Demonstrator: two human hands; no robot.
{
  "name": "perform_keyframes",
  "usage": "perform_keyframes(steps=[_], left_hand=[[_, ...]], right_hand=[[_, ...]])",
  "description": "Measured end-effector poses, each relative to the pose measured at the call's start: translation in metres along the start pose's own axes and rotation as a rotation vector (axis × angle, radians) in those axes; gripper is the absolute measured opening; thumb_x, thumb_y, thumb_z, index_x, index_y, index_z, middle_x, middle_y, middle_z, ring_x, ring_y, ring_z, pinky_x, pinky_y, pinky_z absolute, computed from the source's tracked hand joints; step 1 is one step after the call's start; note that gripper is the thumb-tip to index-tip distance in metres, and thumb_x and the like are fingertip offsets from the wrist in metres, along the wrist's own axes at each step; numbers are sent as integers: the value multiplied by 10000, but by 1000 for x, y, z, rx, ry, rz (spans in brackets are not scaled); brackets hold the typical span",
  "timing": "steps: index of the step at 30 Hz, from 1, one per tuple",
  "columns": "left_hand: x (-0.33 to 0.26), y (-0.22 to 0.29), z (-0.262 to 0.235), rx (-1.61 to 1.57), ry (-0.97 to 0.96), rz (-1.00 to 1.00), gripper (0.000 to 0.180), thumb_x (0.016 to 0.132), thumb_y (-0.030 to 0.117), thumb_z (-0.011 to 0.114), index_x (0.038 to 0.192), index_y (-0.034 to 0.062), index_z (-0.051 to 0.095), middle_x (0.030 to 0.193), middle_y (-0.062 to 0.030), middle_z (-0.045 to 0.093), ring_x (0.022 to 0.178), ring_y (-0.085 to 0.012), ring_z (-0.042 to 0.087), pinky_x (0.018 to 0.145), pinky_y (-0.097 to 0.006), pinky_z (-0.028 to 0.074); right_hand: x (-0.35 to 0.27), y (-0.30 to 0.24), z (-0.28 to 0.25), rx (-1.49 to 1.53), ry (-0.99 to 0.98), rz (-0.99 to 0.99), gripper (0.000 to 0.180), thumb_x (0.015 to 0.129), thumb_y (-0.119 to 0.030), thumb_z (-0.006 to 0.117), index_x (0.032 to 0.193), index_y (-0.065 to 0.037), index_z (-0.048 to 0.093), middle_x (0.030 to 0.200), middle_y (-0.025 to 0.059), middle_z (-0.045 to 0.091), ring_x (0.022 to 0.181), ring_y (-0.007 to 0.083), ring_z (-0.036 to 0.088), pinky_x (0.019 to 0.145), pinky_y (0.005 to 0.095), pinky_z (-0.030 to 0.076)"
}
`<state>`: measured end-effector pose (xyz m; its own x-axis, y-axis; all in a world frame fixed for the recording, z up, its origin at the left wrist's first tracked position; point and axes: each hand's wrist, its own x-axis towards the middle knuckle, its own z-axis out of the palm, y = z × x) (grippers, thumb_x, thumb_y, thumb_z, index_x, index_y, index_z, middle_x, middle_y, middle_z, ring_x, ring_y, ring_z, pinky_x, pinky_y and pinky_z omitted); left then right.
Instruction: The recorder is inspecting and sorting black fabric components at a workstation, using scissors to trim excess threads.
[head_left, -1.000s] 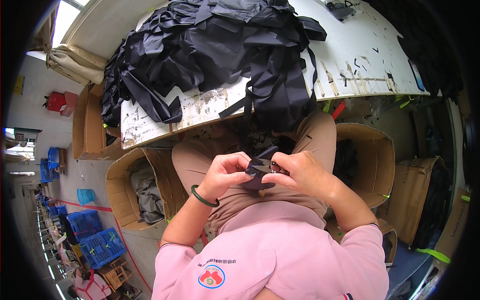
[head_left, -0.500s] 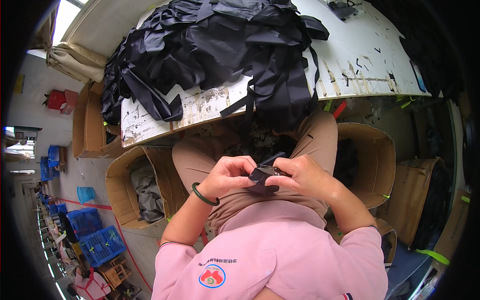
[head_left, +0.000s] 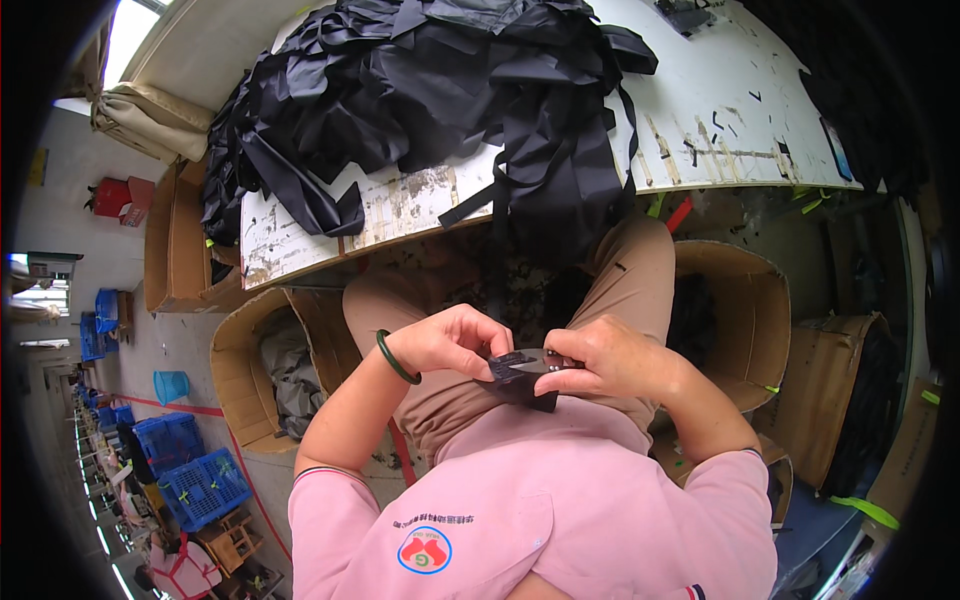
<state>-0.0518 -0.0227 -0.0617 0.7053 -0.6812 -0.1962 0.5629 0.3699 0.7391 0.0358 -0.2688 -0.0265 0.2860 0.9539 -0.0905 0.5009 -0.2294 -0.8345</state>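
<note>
Over my lap, my left hand [head_left: 458,342] pinches a small piece of black fabric [head_left: 518,388] between thumb and fingers. My right hand [head_left: 610,355] is closed round a pair of thread snips [head_left: 530,367], whose pointed silver blade lies across the upper part of the fabric. Most of the snips' handle is hidden in the palm. Whether the blade is cutting or only touching the cloth, I cannot tell. In front of me, a large heap of black fabric pieces [head_left: 420,90] covers the left and middle of the white table [head_left: 700,120], some strips hanging over its edge.
An open cardboard box [head_left: 240,385] with grey cloth stands left of my legs, another cardboard box [head_left: 745,290] to the right. Black scraps [head_left: 718,125] lie on the table's right side. Blue crates [head_left: 205,488] and a blue bucket [head_left: 171,388] are on the floor at left.
My hands have moved slightly apart, the left one shifting left. The snips' blade now shows over the fabric, which hangs lower and more spread out.
</note>
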Motion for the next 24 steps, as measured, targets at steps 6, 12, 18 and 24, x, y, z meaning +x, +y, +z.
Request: perform_keyframes(steps=[6, 12, 18, 24], left_hand=[[3, 5, -4, 1, -33, -138, 141, 748, -19, 705, 870, -61, 651, 889, -72, 592, 823, -146, 564, 753, -255, 453], [5, 4, -5, -30, -30, -188, 129, 750, -25, 699, 864, -59, 648, 882, -65, 589, 809, -137, 564, 742, -246, 459], [4, 3, -5, -9, -28, -220, 114, 752, -24, 694, 851, -56, 647, 872, -61, 589, 805, -137, 564, 747, -255, 460], [5, 5, -3, -3, -32, -245, 110, 761, -6, 696, 845, -54, 645, 862, -56, 594, 801, -132, 563, 736, -251, 452]], right_hand=[[-1, 2, 1, -58, -14, -34, 402, 794, -432, 702, 781, -51, 573, 594, 107, 566, 547, 320, 574, 502, 384, 440], [2, 1, 3, -95, -34, -61, 418, 834, -471, 631, 822, -56, 584, 598, 126, 577, 570, 342, 579, 544, 402, 455], [2, 4, 4, -150, -11, -89, 397, 844, -454, 621, 813, -61, 577, 581, 124, 558, 560, 337, 575, 534, 399, 453], [3, 1, 2, -158, -27, -103, 400, 848, -454, 616, 786, -63, 559, 578, 126, 555, 556, 337, 572, 527, 399, 451]])
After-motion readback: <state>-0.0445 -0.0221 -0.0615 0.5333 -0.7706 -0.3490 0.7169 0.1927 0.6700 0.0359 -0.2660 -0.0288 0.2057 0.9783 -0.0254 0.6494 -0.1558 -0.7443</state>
